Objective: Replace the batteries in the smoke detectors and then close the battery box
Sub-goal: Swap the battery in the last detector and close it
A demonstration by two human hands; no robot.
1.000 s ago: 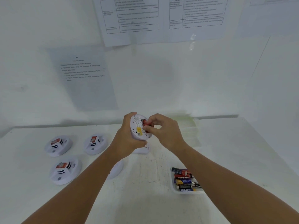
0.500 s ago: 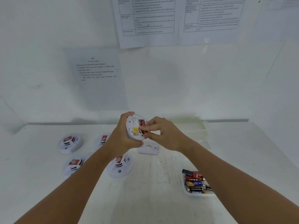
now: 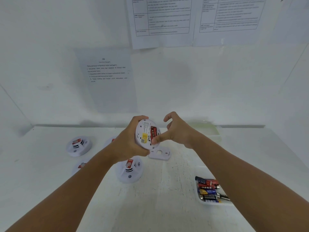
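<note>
Several loose batteries (image 3: 209, 190) lie in a white tray (image 3: 217, 204) at 4 o'clock. At centre, left hand (image 3: 128, 144) grips an upturned smoke detector (image 3: 147, 133) holding a red battery (image 3: 153, 132); right hand (image 3: 175, 131), fingers spread, thumb pressing its rim. A detached cover plate (image 3: 159, 154) lies beyond.

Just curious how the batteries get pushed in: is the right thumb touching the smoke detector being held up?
Touching. The head view shows the right hand with its thumb tip pressed on the held smoke detector beside the red batteries; its other fingers are lifted clear.
</note>
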